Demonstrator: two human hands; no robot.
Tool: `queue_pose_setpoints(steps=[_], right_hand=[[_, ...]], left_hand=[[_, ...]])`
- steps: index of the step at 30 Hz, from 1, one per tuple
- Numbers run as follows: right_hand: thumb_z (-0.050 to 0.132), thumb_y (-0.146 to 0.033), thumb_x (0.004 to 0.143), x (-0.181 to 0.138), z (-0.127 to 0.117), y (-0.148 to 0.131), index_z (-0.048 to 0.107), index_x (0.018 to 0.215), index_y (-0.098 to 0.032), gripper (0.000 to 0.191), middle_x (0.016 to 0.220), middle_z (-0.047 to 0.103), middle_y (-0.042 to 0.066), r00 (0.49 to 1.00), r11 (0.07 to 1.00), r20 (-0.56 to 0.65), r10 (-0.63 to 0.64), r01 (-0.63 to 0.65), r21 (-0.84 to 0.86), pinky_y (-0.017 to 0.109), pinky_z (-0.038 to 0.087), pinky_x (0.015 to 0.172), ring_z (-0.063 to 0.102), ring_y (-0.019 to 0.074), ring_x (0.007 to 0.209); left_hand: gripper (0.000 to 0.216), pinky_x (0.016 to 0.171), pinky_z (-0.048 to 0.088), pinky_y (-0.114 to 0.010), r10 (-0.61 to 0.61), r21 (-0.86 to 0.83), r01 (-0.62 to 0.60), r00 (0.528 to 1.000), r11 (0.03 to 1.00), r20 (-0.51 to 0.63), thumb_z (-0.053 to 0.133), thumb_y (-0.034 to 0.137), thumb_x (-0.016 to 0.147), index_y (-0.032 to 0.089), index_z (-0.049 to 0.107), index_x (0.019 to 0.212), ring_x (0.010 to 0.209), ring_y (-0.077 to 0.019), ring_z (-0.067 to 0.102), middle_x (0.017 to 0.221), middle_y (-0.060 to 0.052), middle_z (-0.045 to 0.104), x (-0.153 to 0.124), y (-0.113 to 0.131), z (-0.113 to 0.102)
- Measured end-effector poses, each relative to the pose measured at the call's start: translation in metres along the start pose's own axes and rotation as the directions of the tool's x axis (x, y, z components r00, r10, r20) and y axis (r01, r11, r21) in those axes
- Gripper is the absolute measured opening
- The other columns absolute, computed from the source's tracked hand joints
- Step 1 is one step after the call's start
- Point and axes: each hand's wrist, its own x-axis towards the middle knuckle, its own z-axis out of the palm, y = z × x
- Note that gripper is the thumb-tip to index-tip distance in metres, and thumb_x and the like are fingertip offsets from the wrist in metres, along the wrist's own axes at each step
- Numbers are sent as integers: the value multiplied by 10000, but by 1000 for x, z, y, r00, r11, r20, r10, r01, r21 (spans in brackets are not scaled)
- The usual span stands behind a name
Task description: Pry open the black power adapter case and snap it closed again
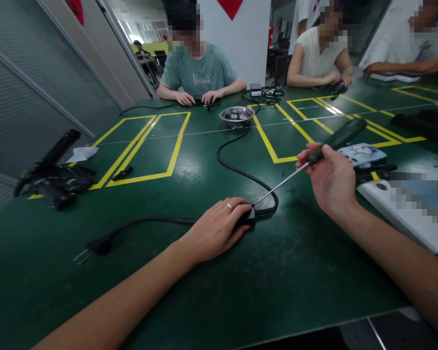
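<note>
My left hand [219,227] rests on the green table [211,291], fingers curled over a small black part [246,217] at the end of a black cable [241,171]. My right hand [330,176] grips a green-handled screwdriver [336,140]; its thin metal shaft slants down to the left, with the tip at the black part. The cable loops away toward a metal bowl [237,115], and another stretch runs left to a two-pin plug [97,246].
A heap of black parts [53,177] lies at the left edge. A white device [405,204] and a small patterned case [363,154] sit right of my right hand. Three other people sit along the far side. Yellow tape [175,146] marks rectangles on the table.
</note>
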Motion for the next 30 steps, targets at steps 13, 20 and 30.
queue_pose_setpoints(steps=[13,20,30], right_hand=[[592,-277,796,3,-1,-4,538,906,-209,141,690,622,-9,1000,1000,30,-2,3,-22,258,432,465,559,125,542],[479,-260,898,31,-22,-8,457,976,-229,87,570,498,-85,837,840,-206,-507,426,-336,238,285,342,433,87,399],[453,-233,919,35,-28,10,421,1009,-233,95,654,521,-59,842,802,-136,-523,431,-412,256,352,399,496,101,480]], left_hand=[[347,960,473,-476,-2,-17,2,1000,1000,-9,471,275,951,185,449,1285,1128,-259,536,1287,-138,518,0,0,-2],[383,958,469,-474,-16,48,16,1000,999,2,474,330,953,194,463,1312,1135,-270,529,1321,-134,500,0,0,-3],[244,951,501,-374,-142,-317,161,987,935,80,433,299,969,247,624,1111,1113,-199,576,1239,-49,577,-11,-26,-38]])
